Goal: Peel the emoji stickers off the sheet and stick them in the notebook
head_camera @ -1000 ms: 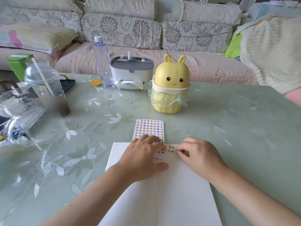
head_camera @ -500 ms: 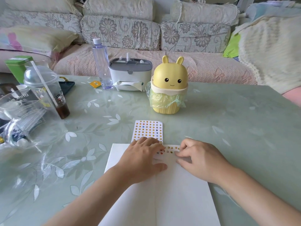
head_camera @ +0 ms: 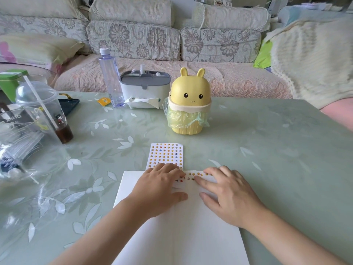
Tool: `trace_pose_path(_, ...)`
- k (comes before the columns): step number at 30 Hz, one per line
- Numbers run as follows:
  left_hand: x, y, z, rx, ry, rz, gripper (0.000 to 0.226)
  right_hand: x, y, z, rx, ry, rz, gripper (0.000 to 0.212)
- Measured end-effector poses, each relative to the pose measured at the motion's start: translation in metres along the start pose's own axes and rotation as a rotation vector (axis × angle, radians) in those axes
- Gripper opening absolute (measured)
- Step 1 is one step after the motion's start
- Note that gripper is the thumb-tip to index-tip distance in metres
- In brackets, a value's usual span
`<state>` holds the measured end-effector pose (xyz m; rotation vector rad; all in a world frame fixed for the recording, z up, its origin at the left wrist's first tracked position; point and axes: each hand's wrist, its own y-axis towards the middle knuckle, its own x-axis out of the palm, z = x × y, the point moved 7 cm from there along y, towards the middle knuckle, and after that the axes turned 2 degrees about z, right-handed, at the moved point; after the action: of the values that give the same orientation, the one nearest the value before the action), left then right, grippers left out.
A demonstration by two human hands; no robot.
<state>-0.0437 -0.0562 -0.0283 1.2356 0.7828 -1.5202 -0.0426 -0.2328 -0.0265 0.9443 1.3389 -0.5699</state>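
Observation:
An open white notebook (head_camera: 179, 226) lies at the table's near edge. A small strip of emoji stickers (head_camera: 193, 176) sits on its top edge, between my hands. My left hand (head_camera: 158, 190) rests flat on the left page, its fingertips covering the strip's left end. My right hand (head_camera: 229, 196) lies over the right page with its fingers stretched out onto the strip's right end. A second, fuller emoji sticker sheet (head_camera: 166, 153) lies on the table just beyond the notebook, its near edge under my left fingers.
A yellow bunny-shaped bin (head_camera: 189, 104) with a plastic liner stands behind the sheet. Further back are a tissue box (head_camera: 143, 90) and a water bottle (head_camera: 110, 77). A lidded drink cup (head_camera: 44, 109) and clear plastic packaging (head_camera: 21, 142) crowd the left. A sofa runs behind.
My right hand has uncurled from a pinch at the strip's right end to fingers laid flat on it. The left hand has stayed in place.

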Motion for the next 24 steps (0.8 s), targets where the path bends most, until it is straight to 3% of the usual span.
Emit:
trace_pose_path(11,-0.003,-0.002,0.002,0.032,-0.066,0.037,0.064,-0.014,0.005,-0.003,-0.035,0.032,0.134,0.028)
trace_pose_path(17,-0.006,-0.01,0.001,0.064,-0.285,0.048,0.086,-0.01,0.022,-0.031,-0.109,0.218,0.028,0.039)
trace_pose_path(20,-0.013,-0.015,-0.006,0.079,-0.357,0.096,0.077,-0.008,0.029,-0.045,-0.133,0.276,0.019,0.044)
trace_pose_path(24,-0.023,-0.023,-0.017,0.118,-0.161,0.185,0.05,-0.002,0.038,-0.057,-0.191,0.247,0.047,0.037)
